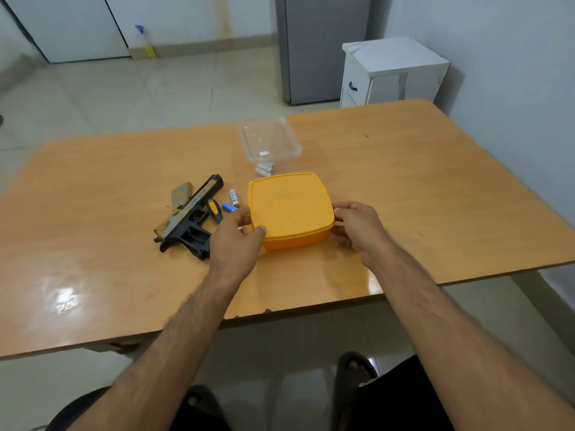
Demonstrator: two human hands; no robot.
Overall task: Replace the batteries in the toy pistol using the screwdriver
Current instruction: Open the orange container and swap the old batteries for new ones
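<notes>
A closed orange box (291, 206) with its lid on stands in the middle of the wooden table (420, 188). My left hand (236, 241) grips its left side and my right hand (357, 228) grips its right side. To the left lies the black and tan toy pistol (186, 217) on its side. A short yellow-and-black screwdriver (214, 210) lies by the pistol. Beside it are a blue battery (228, 207) and a white battery (234, 197).
A clear plastic container (269, 140) stands behind the orange box, with small white batteries (264, 170) at its near edge. The table's front edge (249, 315) is chipped. A white cabinet (392, 73) and a grey fridge (323, 48) stand beyond the table.
</notes>
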